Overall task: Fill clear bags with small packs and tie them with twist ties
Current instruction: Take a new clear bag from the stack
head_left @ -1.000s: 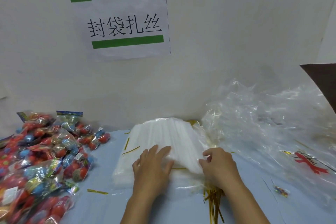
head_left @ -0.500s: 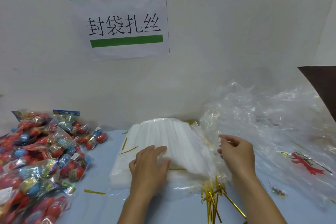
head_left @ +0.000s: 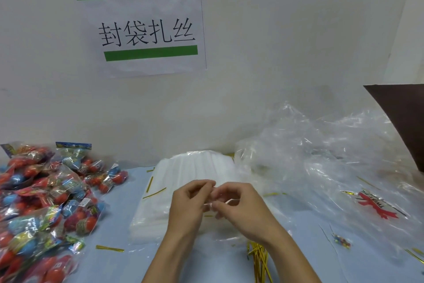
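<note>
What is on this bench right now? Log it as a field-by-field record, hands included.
left hand: over the bag stack, fingertips pinching a clear bag
right hand: meets the left, pinching the same bag
clear bag: thin film between both hands
bag stack: white pile, centre of table
small packs: colourful heap, left
twist ties: gold bundle near right wrist; a few loose
crumpled plastic: right
sign: on wall

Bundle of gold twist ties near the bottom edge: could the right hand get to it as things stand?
Probably yes. The bundle of gold twist ties lies uncovered just under the right hand, though both hands are now pinching a clear bag.
</note>
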Action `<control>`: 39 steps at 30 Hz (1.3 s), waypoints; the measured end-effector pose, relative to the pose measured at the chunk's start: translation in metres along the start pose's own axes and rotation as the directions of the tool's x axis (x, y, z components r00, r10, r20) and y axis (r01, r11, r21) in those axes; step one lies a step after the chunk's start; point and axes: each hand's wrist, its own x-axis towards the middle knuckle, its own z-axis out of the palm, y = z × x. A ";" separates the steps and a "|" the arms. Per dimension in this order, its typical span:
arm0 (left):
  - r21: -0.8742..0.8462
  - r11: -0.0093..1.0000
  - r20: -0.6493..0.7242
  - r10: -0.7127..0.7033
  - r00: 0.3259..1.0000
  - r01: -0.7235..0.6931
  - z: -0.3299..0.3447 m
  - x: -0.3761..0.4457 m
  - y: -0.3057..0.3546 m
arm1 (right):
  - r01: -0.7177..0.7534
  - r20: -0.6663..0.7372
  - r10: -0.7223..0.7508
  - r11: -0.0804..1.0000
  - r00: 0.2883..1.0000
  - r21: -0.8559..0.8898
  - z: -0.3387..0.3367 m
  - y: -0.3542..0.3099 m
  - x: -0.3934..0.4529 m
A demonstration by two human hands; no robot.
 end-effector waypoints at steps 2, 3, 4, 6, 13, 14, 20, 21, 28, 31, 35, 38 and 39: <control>0.031 0.998 -0.042 0.049 0.998 -0.047 -0.005 0.001 -0.001 | -0.038 -0.053 0.034 0.997 0.998 -0.063 -0.002 0.004 0.001; 0.060 0.995 -0.061 0.079 0.995 -0.075 -0.006 0.001 -0.002 | -0.056 -0.114 0.046 0.995 0.992 -0.086 -0.003 0.007 0.002; 0.092 0.990 -0.074 0.115 0.991 -0.108 -0.005 0.001 -0.002 | -0.079 -0.199 0.062 0.994 0.978 -0.080 -0.005 0.009 0.004; 0.153 0.972 -0.044 0.186 0.982 -0.177 -0.001 -0.001 -0.001 | -0.153 -0.306 0.168 0.985 0.937 0.073 -0.010 0.011 0.008; 0.442 0.830 0.227 0.263 0.938 -0.340 0.009 -0.010 -0.004 | -0.304 -0.439 0.292 0.952 0.850 0.045 -0.042 0.027 0.029; 0.421 0.846 0.179 0.277 0.944 -0.328 0.006 -0.009 -0.004 | -0.300 -0.508 0.244 0.953 0.826 -0.031 -0.053 0.026 0.033; 0.319 0.909 0.017 0.278 0.960 -0.269 -0.005 -0.001 -0.002 | -0.351 -0.742 -0.059 0.854 0.668 -0.384 -0.147 0.004 0.061; 0.323 0.908 0.016 0.277 0.961 -0.267 -0.005 0.000 -0.002 | -0.397 -0.740 -0.079 0.804 0.668 -0.444 -0.163 0.002 0.063; 0.436 0.859 0.049 0.275 0.960 -0.268 -0.005 0.001 -0.007 | -0.645 -0.591 0.276 0.180 0.758 -0.742 -0.206 -0.005 0.054; 0.455 0.847 0.061 0.277 0.959 -0.274 -0.006 0.000 -0.007 | -0.632 -0.582 0.248 0.253 0.775 -0.733 -0.199 -0.026 0.059; 0.457 0.845 0.078 0.272 0.959 -0.276 -0.007 0.000 -0.004 | -0.591 -0.617 -0.037 0.243 0.786 -0.769 -0.194 -0.060 0.068; 0.450 0.848 0.074 0.277 0.958 -0.279 -0.008 -0.001 -0.002 | -0.556 -0.594 -0.181 0.220 0.784 -0.801 -0.190 -0.080 0.068; 0.451 0.848 0.066 0.279 0.958 -0.278 -0.009 -0.001 -0.002 | -0.531 -0.570 -0.212 0.217 0.794 -0.819 -0.189 -0.083 0.068</control>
